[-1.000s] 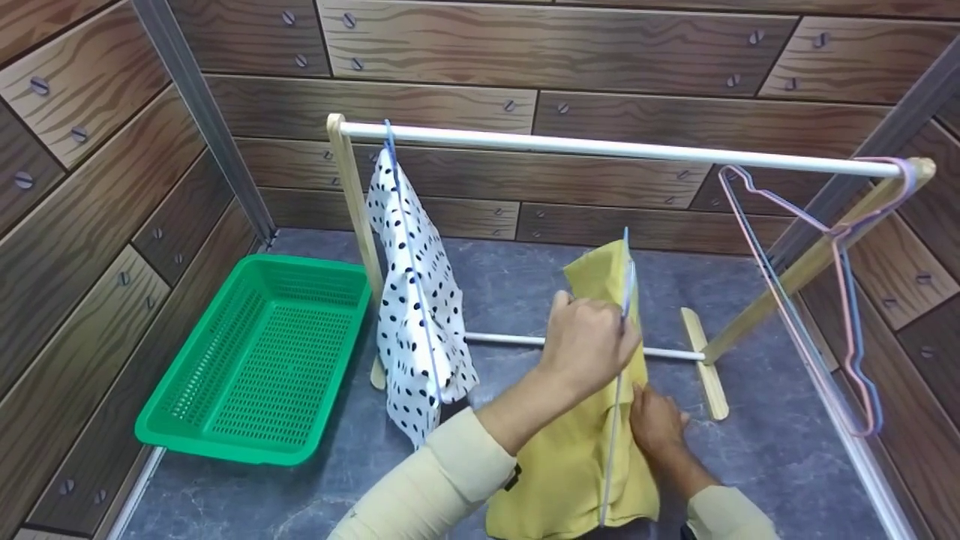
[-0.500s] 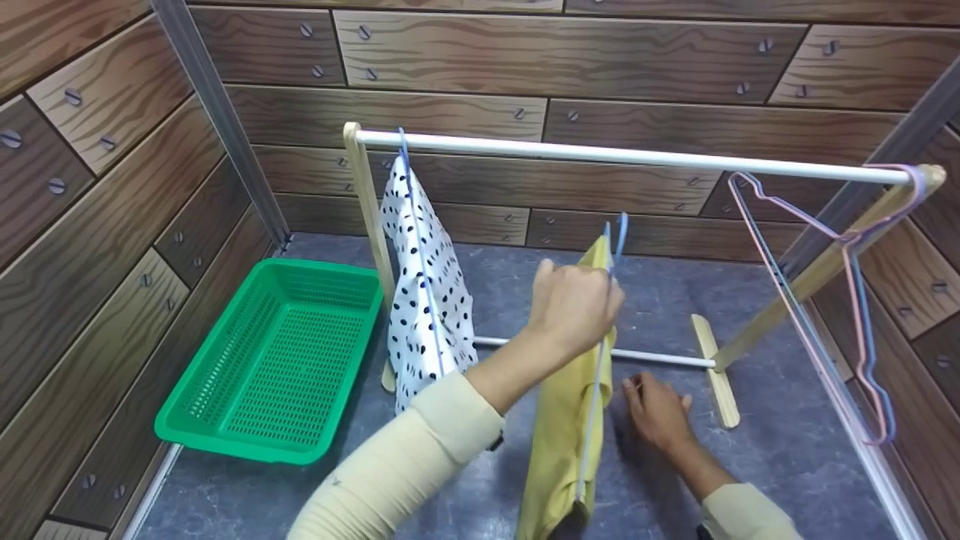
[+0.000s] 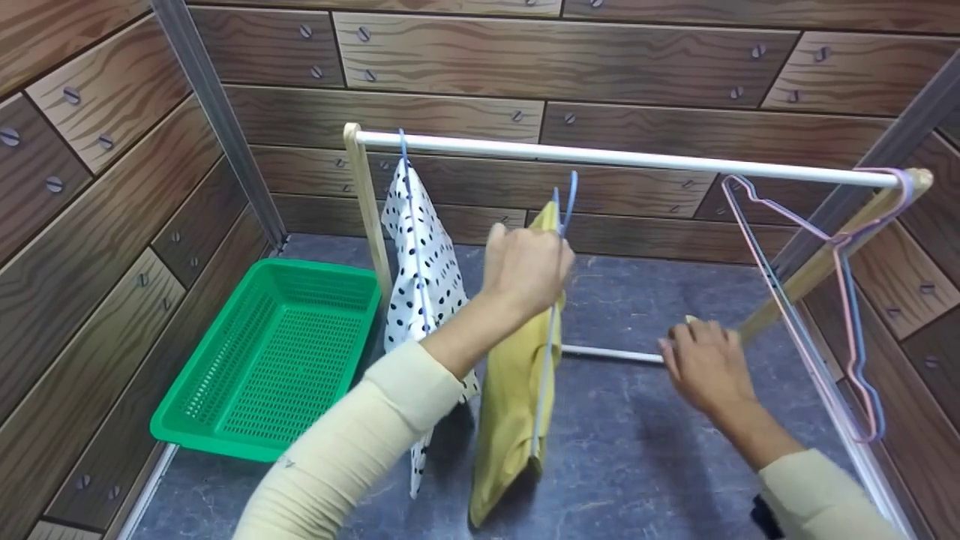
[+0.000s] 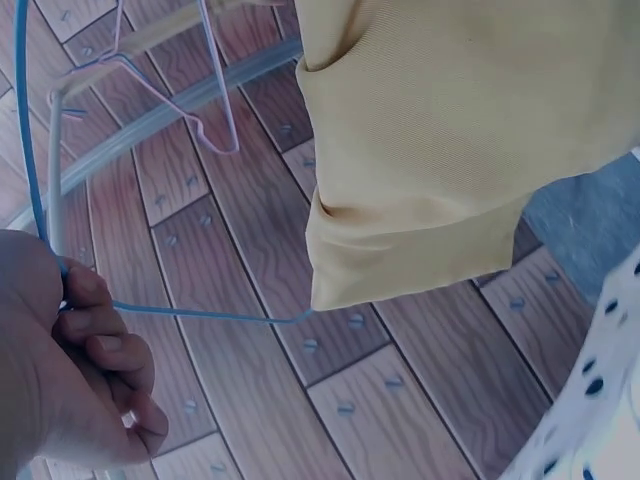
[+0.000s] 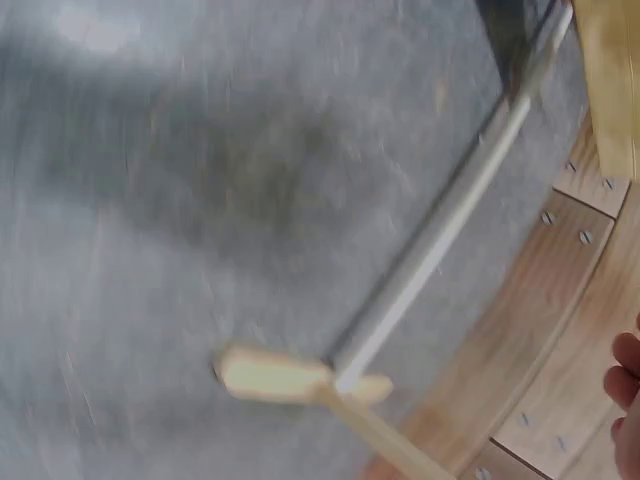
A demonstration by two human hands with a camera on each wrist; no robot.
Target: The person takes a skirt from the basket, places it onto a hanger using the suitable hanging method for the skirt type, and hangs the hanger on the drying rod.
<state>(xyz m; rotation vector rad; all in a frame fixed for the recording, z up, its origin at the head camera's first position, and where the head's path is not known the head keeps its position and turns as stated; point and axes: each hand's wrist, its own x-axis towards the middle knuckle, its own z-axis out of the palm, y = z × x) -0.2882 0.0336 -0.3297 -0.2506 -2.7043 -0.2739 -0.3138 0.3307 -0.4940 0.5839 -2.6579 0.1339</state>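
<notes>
My left hand [image 3: 526,271] grips a blue wire hanger [image 3: 572,199] near its hook. From that hanger drapes a yellow cloth garment [image 3: 514,390], held above the floor. In the left wrist view, curled fingers wrap the hanger's wire and the yellow cloth [image 4: 430,140] spreads beyond them. The hook stands below and in front of the rack's white top rail [image 3: 645,159], apart from it. To the right, my right hand [image 3: 709,367] is in the air with loosely bent fingers and holds nothing. Only some of its fingertips [image 5: 625,372] show at the right wrist view's edge.
A white garment with black dots [image 3: 424,262] hangs at the rail's left end. Pink and blue hangers [image 3: 844,240] hang at its right end. A green plastic basket [image 3: 169,429] lies on the floor at left. Wood-patterned walls [image 3: 450,60] surround the rack.
My left hand has carried the hanger and yellow garment left and up, off the floor. The right hand has let go of the cloth and moved right and up.
</notes>
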